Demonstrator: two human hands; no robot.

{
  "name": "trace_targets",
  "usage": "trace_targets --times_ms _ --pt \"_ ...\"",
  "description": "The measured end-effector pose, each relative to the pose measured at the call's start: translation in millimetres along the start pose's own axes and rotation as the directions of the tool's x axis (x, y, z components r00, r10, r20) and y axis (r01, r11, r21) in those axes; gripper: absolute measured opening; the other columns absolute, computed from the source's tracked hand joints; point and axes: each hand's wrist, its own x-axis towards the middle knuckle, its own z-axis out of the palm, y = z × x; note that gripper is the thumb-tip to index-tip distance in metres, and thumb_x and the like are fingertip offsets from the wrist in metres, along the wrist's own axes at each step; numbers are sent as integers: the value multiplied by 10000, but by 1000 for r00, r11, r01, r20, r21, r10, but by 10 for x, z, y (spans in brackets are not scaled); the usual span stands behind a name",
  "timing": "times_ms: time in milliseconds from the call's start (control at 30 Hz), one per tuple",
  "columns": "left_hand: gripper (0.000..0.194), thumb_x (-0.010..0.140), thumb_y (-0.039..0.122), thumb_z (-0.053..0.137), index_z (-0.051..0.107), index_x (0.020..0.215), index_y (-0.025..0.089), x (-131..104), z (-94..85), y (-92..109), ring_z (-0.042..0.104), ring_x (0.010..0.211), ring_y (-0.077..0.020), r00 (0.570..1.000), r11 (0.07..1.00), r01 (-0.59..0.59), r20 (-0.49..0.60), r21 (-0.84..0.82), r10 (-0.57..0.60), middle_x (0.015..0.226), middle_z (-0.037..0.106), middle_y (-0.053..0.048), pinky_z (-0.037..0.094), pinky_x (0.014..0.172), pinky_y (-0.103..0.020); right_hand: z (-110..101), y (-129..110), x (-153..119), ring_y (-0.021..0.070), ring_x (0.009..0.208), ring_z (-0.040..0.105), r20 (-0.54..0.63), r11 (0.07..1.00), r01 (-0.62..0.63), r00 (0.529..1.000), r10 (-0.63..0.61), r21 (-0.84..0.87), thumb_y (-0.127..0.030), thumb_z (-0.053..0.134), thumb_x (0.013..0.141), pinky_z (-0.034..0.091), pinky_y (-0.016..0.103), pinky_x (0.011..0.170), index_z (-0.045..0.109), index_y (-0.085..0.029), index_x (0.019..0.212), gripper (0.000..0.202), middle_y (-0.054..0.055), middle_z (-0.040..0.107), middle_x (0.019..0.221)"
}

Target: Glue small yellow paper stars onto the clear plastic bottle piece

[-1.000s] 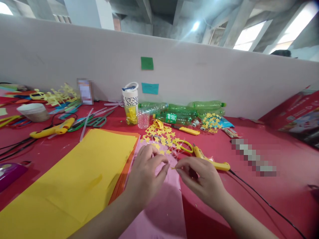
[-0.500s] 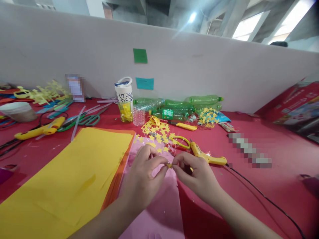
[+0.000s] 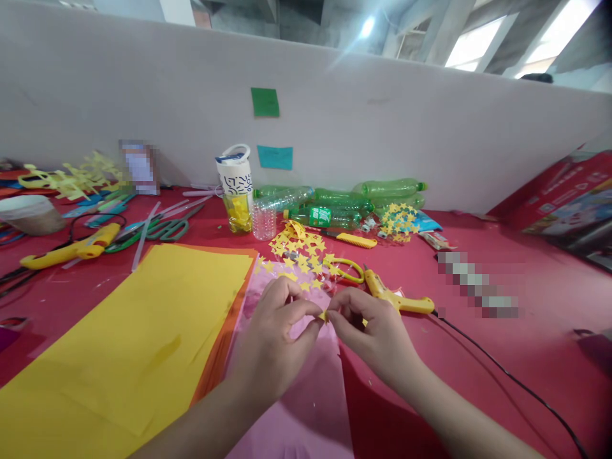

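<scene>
Between my two hands, over a pink sheet (image 3: 306, 395), is a small yellow paper star (image 3: 323, 316). My left hand (image 3: 284, 338) pinches it from the left with thumb and forefinger. From the other side, my right hand (image 3: 370, 325) grips its right edge, and the fingertips of both hands nearly meet. Much of the star is covered by fingers. Just beyond the hands lies a pile of loose yellow stars (image 3: 303, 255). Yellow-handled scissors (image 3: 351, 271) sit behind my right hand, with a yellow glue gun (image 3: 399, 299) beside them.
Yellow paper sheets (image 3: 129, 331) over orange ones cover the left. Green plastic bottles (image 3: 339, 204), a white patterned cup (image 3: 236, 185) and a yellow cutter (image 3: 354, 240) stand or lie toward the partition. Another glue gun (image 3: 76, 248) and green scissors (image 3: 167, 229) are at left. A cord (image 3: 507, 376) runs right.
My right fingertips have shifted slightly left over the star, which has turned a little and shows more of its face. The camera view has moved slightly.
</scene>
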Motion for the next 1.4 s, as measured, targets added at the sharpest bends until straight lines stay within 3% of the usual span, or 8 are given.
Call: trace_targets --times_ms 233,333,467,567,800,1267,1400 --pt "169 761 61 621 636 805 224 -1 -3 -3 502 812 -160 999 999 29 19 -13 -29 826 472 -10 436 693 -308 -12 4 -12 74 428 412 -44 997 47 998 -50 -62 -160 564 796 314 178 422 597 -194 787 49 -81 418 493" --pt "174 757 57 628 633 794 227 10 -1 -8 500 793 -151 999 999 50 11 -19 -50 817 464 -2 431 695 -306 -31 17 -61 82 433 431 -94 969 190 974 -206 -156 -176 548 833 346 199 454 610 -195 868 74 -69 456 510" --pt "152 762 83 643 637 792 232 9 3 -16 504 785 -150 999 999 47 -5 -27 -47 811 473 0 433 699 -308 -28 58 -107 114 494 508 -23 881 384 913 -406 -277 -135 503 860 389 246 515 643 -191 930 167 -6 586 595" --pt "126 770 101 639 636 777 227 1 3 -17 505 780 -155 998 998 60 -11 -23 -61 804 480 -3 435 696 -311 1 100 -116 132 520 549 -8 836 449 880 -476 -314 -108 499 853 409 265 526 637 -179 1006 218 17 629 634" --pt "153 756 72 636 634 766 225 0 3 -18 505 791 -158 998 998 59 -36 -27 -59 802 483 -4 428 710 -309 30 84 -115 142 562 619 -46 855 422 889 -455 -302 -101 505 853 459 266 548 641 -183 985 206 33 684 677" --pt "107 786 124 639 607 731 209 17 -10 -8 504 794 -149 994 993 109 -23 -40 -110 808 478 0 414 724 -305 25 67 -129 142 535 599 -31 814 470 860 -509 -341 -110 504 876 447 273 523 643 -158 996 190 34 661 631" --pt "89 771 129 656 637 752 214 30 -12 -11 506 798 -148 994 995 102 -48 -15 -103 820 484 -1 421 722 -303 4 76 -126 134 525 589 -77 826 462 857 -510 -324 -112 506 875 438 260 522 627 -162 1018 194 24 658 633"
